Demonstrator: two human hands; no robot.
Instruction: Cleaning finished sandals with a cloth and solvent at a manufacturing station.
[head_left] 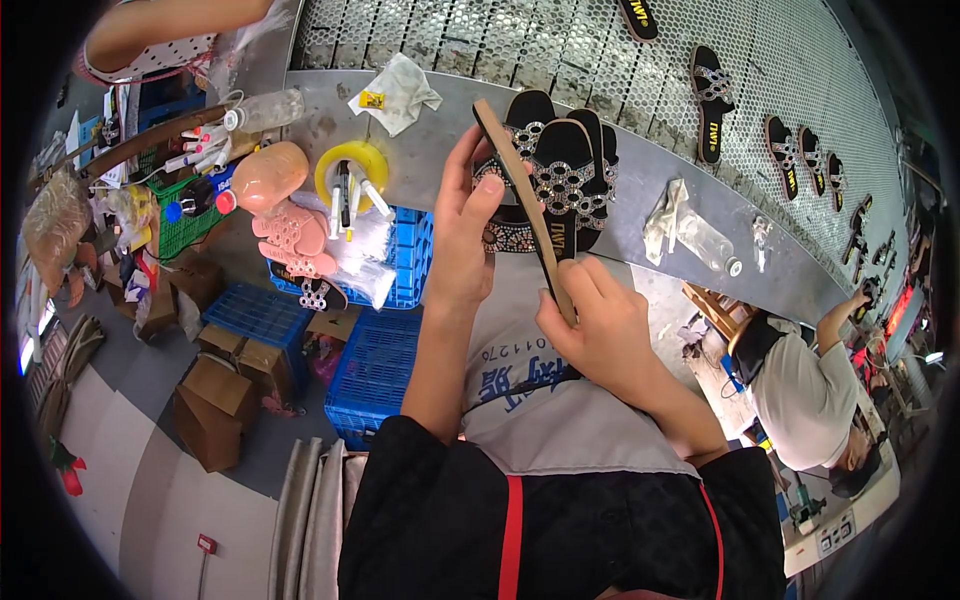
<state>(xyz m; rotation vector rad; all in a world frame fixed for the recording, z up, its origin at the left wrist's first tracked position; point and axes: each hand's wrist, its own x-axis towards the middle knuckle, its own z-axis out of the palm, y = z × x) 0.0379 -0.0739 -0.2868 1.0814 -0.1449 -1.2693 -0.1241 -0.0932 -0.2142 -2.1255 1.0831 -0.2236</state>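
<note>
While both my hands grip one sandal (530, 195) edge-up over my lap, left hand (466, 235) pinches its upper part, right hand (595, 325) clamps the heel end. More sandals (570, 175) sit stacked behind on the metal bench (640, 185).

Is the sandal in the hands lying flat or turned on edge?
On edge: the sandal shows its thin tan sole, between left hand and right hand.

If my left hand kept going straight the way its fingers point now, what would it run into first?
Probably the black jewelled sandals stacked on the metal ledge just beyond the left hand, which already touches the held sandal. Depth is hard to judge in this view.
</note>
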